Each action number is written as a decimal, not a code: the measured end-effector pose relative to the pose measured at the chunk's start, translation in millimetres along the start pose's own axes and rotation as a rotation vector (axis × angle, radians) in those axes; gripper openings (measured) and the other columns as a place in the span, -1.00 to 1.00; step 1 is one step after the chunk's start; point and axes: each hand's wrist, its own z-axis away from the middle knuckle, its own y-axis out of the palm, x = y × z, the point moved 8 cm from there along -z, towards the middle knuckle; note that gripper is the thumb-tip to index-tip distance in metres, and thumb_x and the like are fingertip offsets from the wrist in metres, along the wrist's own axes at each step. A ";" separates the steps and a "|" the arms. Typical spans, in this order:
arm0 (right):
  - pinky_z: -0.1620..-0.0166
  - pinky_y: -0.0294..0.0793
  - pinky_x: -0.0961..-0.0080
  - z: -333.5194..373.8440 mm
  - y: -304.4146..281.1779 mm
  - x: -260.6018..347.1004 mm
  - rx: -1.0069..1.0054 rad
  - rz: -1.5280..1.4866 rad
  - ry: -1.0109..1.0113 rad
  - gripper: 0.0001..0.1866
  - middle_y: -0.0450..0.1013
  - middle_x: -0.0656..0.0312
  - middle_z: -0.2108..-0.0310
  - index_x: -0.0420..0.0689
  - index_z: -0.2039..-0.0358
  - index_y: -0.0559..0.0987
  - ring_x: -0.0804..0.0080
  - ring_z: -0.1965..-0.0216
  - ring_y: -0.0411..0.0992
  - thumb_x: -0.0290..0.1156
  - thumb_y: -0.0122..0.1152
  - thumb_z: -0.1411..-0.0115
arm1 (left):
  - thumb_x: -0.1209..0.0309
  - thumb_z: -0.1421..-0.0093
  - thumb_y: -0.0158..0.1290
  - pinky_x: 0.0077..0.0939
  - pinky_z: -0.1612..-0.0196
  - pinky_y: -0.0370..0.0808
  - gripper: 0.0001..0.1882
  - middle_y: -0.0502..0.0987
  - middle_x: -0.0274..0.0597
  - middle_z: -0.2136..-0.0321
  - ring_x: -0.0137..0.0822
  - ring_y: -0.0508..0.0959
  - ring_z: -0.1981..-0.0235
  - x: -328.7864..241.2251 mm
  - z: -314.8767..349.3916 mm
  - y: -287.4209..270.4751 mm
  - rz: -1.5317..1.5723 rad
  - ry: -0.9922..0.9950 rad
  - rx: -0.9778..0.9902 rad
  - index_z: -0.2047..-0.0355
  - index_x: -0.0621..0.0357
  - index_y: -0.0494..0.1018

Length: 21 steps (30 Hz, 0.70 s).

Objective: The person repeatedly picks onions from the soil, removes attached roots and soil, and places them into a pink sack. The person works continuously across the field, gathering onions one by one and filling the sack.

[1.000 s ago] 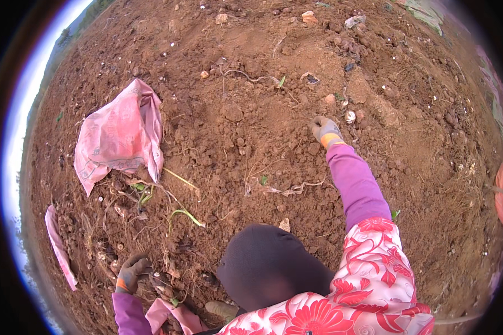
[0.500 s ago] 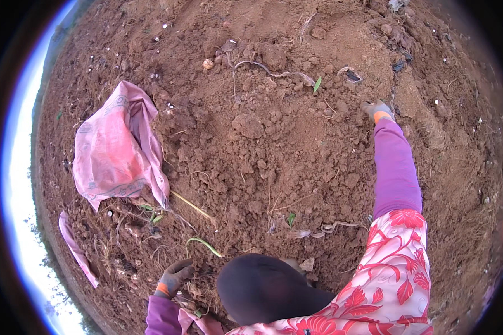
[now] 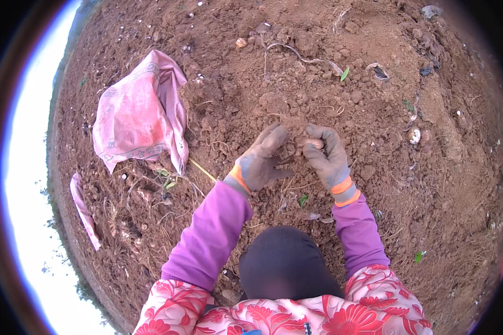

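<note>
Both my hands wear soil-covered grey gloves with orange cuffs and face each other over the loose soil in the middle. My right hand (image 3: pixel 331 159) pinches a small, rounded brown tuber (image 3: pixel 314 143) between thumb and fingers. Just left of it is my left hand (image 3: pixel 261 157), its fingers curved and the thumb held apart. Dirt and fine root strands show in the gap between the hands, and I make out nothing held in the left one. Another pale, round tuber (image 3: pixel 413 135) with a dry stem lies on the ground to the right.
A pink woven sack (image 3: pixel 137 120) lies crumpled at the left, a strip of pink cloth (image 3: pixel 84 211) below it. Roots and plant scraps (image 3: pixel 145 195) litter the soil near the sack. A dry, twisted stem (image 3: pixel 302 56) lies beyond my hands. My dark-covered knee (image 3: pixel 288 262) is close below.
My right hand has come in from the far right and now holds a tuber. My left hand has moved up from the lower left to meet it. The whole view has shifted slightly.
</note>
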 end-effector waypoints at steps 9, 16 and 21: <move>0.50 0.48 0.69 -4.0 71.3 17.9 0.068 -0.027 0.072 -0.73 0.54 0.32 0.23 -0.09 -0.06 0.47 0.62 0.36 0.51 -0.47 0.11 -0.36 | 0.45 -0.14 0.28 -0.55 0.19 0.59 -0.29 0.64 -0.16 0.12 -0.38 0.63 0.21 -45.4 57.9 -70.8 -0.267 0.229 -0.048 -0.30 0.21 0.31; 0.07 0.67 0.39 14.0 109.1 -14.2 0.010 -0.846 0.370 -0.36 0.52 0.22 0.03 0.07 -0.28 0.27 0.36 0.07 0.52 -0.63 0.14 -0.22 | 0.07 -0.21 0.30 -0.10 -0.34 0.30 -0.07 0.41 -0.01 -0.23 -0.12 0.40 -0.26 10.1 94.9 -64.4 -0.423 -0.070 -0.198 -0.45 0.07 0.09; 0.02 0.56 0.44 31.6 137.5 -23.3 0.257 -0.298 0.249 -0.30 0.48 0.16 -0.03 -0.01 -0.36 0.26 0.45 0.03 0.46 -0.53 0.24 -0.21 | 0.03 -0.43 -0.01 -0.45 0.00 0.52 -0.54 0.53 -0.28 0.08 -0.43 0.53 0.06 -4.4 87.3 -48.8 0.051 0.428 -0.158 -0.11 0.10 0.45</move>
